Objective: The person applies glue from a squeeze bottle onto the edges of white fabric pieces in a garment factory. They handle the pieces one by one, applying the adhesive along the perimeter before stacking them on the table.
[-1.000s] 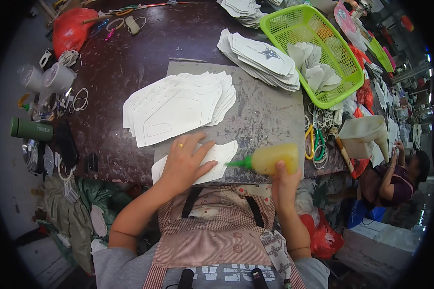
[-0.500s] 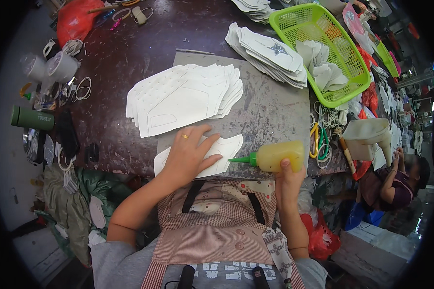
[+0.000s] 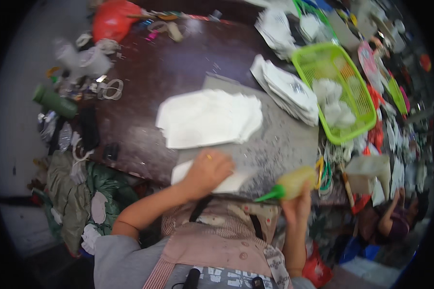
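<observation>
At far left I see a dark green cylindrical bottle (image 3: 54, 101) lying among clutter on the brown table (image 3: 178, 72). My left hand (image 3: 208, 172) presses flat, fingers spread, on a white cut fabric piece (image 3: 229, 183) at the near edge of the grey work mat (image 3: 279, 139); a stack of similar white pieces (image 3: 207, 118) lies just beyond. My right hand (image 3: 296, 206) is wrapped around a yellow squeeze bottle with a green nozzle (image 3: 289, 185), its tip pointing left, just beside the piece. A lime-green plastic basket (image 3: 340, 89) sits further right.
</observation>
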Demonstrator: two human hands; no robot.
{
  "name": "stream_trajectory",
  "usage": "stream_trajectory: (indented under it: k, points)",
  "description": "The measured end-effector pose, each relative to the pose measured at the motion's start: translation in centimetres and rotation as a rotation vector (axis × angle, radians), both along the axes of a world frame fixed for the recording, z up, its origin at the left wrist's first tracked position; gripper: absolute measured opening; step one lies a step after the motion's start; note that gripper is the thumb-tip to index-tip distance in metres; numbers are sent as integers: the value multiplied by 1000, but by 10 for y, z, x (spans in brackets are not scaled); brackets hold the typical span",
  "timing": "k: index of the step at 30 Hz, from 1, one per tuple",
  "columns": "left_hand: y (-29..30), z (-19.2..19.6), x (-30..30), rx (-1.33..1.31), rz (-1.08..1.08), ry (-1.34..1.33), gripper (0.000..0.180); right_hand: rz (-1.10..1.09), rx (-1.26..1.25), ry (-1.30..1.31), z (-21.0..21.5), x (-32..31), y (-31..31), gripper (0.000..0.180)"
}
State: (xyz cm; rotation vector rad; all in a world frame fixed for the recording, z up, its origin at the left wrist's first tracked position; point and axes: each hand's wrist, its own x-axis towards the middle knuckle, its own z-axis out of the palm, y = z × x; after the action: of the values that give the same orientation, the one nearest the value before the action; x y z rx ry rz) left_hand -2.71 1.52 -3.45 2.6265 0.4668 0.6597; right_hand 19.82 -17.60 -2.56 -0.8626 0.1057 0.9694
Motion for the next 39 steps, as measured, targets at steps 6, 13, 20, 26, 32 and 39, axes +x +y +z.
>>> stream_trajectory:
  k: [6, 13, 20, 26, 32, 39]
  points:
    - [52, 110, -44, -169, 310, -289, 17, -163, 417, 148, -59, 82, 15, 54]
    - [328, 83, -15, -358, 515, -404, 29, -258, 340, -146, -68, 83, 16, 48]
    - [481, -45, 59, -250, 694, -294, 29, -221, 296, -179, -61, 78, 26, 53]
    - [445, -45, 76, 31, 710, -260, 35, -200, 308, -224, -58, 77, 28, 56]
    - [320, 84, 61, -111, 296, -242, 32, -139, 363, -124, -54, 72, 31, 53]
    - [118, 66, 60, 134, 61, 216, 49, -173, 319, -79, -43, 64, 41, 57]
